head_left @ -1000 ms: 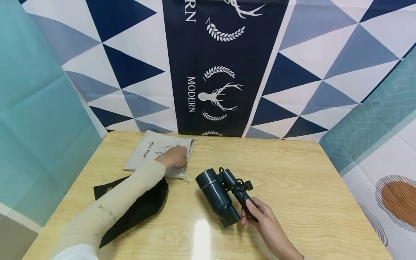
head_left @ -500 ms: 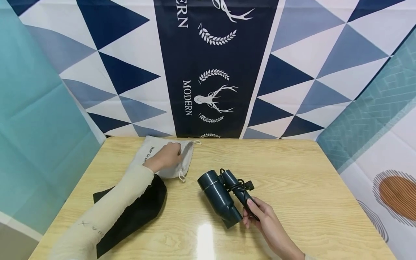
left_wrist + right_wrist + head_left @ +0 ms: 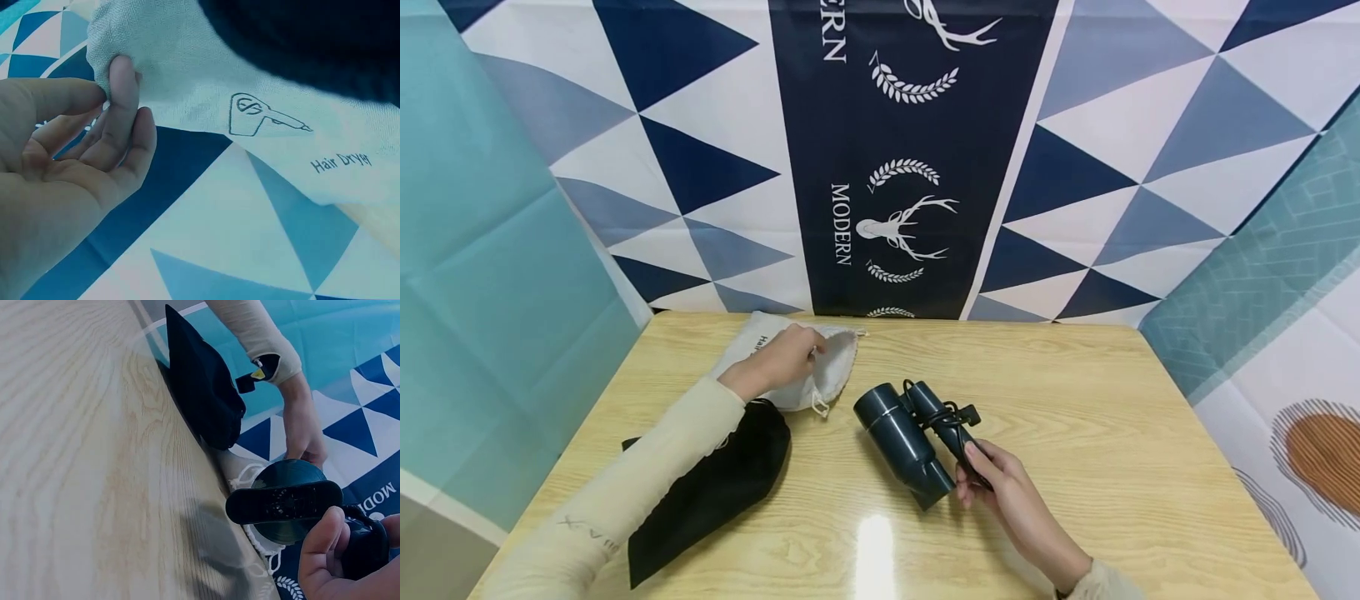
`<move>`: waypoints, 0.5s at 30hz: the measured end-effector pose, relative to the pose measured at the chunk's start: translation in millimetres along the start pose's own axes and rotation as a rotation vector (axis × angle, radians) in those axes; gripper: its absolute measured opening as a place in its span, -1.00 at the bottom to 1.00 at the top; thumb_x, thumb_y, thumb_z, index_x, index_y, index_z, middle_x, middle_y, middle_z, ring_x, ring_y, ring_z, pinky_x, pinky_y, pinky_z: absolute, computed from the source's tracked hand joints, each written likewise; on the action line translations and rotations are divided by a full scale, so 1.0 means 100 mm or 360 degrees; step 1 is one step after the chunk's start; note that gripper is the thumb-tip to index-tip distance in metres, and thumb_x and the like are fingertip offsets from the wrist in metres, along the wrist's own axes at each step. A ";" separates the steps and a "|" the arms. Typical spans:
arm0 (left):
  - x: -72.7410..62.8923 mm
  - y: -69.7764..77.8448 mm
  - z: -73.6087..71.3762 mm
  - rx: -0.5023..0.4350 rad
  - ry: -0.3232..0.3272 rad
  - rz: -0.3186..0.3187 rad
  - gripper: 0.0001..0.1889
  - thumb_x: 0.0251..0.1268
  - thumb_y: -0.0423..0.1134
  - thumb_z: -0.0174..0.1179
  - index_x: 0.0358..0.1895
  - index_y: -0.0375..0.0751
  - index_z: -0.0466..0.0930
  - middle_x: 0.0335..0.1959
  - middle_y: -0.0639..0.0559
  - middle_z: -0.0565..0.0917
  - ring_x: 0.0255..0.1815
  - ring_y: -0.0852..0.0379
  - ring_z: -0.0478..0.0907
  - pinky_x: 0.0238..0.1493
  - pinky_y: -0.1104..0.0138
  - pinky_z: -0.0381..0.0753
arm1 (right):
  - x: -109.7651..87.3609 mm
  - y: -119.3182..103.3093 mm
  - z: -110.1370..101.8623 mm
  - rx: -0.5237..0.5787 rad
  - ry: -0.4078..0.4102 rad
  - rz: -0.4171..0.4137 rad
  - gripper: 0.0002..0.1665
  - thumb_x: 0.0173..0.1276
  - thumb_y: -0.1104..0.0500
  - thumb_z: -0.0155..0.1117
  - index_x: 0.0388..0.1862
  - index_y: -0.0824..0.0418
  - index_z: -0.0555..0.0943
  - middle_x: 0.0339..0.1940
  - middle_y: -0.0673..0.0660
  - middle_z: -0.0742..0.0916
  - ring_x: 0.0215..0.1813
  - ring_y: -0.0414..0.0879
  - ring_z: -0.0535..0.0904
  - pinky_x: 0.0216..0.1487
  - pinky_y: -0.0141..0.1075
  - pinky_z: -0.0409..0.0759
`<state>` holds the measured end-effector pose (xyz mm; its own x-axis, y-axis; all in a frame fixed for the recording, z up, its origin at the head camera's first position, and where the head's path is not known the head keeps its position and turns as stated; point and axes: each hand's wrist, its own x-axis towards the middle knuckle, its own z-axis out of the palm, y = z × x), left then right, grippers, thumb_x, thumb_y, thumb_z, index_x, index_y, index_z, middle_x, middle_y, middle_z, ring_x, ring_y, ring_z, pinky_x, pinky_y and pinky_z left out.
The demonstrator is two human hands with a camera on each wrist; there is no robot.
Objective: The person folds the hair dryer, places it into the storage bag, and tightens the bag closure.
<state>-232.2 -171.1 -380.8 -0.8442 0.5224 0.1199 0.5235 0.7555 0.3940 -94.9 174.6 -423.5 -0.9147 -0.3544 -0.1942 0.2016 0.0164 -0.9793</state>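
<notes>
My left hand [image 3: 786, 357] pinches the upper edge of a light grey drawstring bag [image 3: 838, 367] and lifts it, so the mouth gapes towards the right. Printed on this bag are a dryer outline and "Hair Dryer", plain in the left wrist view, where thumb and fingers [image 3: 122, 94] meet at the cloth's edge. In my right hand [image 3: 1011, 492] is the handle of a dark blue-green hair dryer [image 3: 898, 442], its black cord [image 3: 951, 417] wound round the handle. The dryer's wide end faces the bag. In the right wrist view the dryer [image 3: 284, 500] overlaps the bag's mouth.
A black cloth bag [image 3: 715, 492] lies on the wooden table [image 3: 1075, 400] at the left, under my left forearm. A patterned curtain [image 3: 917, 167] hangs behind the far edge, with teal cloth [image 3: 497, 250] along the left side.
My left hand has raised the bag's upper edge, and its mouth has opened wider. The right hand still holds the hair dryer in nearly the same place.
</notes>
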 end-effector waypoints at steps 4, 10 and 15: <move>-0.02 0.03 -0.02 0.0001 0.0016 0.0061 -0.67 0.11 -0.69 -0.02 -0.33 -0.29 0.70 -0.62 0.01 0.47 -0.60 0.21 0.18 -0.54 0.37 0.18 | 0.10 0.00 0.00 0.0015 0.0008 0.0002 -0.46 0.63 -0.06 -0.08 -0.03 0.49 0.36 -0.32 0.16 0.55 -0.36 -0.12 0.51 -0.30 -0.32 0.59; -0.06 0.11 -0.04 0.0000 0.0036 0.0137 -0.66 0.16 -0.66 0.00 -0.20 -0.30 0.74 -0.47 -0.04 0.64 -0.56 0.24 0.29 -0.49 0.39 0.30 | 0.24 0.01 0.03 0.0031 0.0021 0.0013 -0.44 0.63 -0.05 -0.07 0.01 0.52 0.34 -0.32 0.16 0.55 -0.37 -0.11 0.51 -0.31 -0.33 0.58; -0.09 0.18 -0.03 0.0004 0.0027 0.0160 -0.65 0.15 -0.65 0.01 -0.15 -0.33 0.73 -0.26 -0.13 0.72 -0.48 0.21 0.40 -0.43 0.39 0.42 | 0.36 0.00 0.08 0.0043 0.0017 -0.0026 -0.45 0.63 -0.04 -0.06 0.00 0.53 0.35 -0.33 0.19 0.54 -0.38 -0.11 0.51 -0.33 -0.33 0.57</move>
<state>-215.3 -163.0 -372.0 -0.7891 0.5891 0.1740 0.6061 0.7005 0.3769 -124.7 154.4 -430.4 -0.9215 -0.3446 -0.1792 0.1960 -0.0144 -0.9805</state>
